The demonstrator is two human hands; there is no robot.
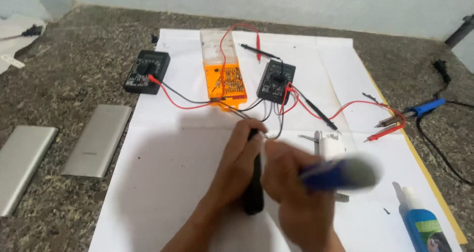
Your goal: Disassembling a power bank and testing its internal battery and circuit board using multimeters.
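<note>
**Two hands closed over a thin black tool and a blue-handled one**

From my remote seat, reading left to right: two flat silver slabs [22,165] lie on the stone desk [74,69], off the white paper sheet [163,153]. On the paper I count two black meters, the left one [147,72] and the right one [276,81], with one orange parts box [225,81] under a clear lid between them.

My left hand [240,158] is clenched round a slim black tool [255,193], its grip near the upper end. I judge it light, stiff and smooth, best held along the barrel, away from the tip. Thin wires [269,114] meet just above my knuckles; they look limp and easily snagged.

My right hand [291,193] is wrapped round a blue-handled tool [340,173], blurred, so I cannot tell its kind. It seems light and rigid.

Further right lie one white plastic piece [328,142], red probe leads [387,128], one blue-handled soldering iron [424,107] and one blue bottle [424,227], probably slippery.
</note>
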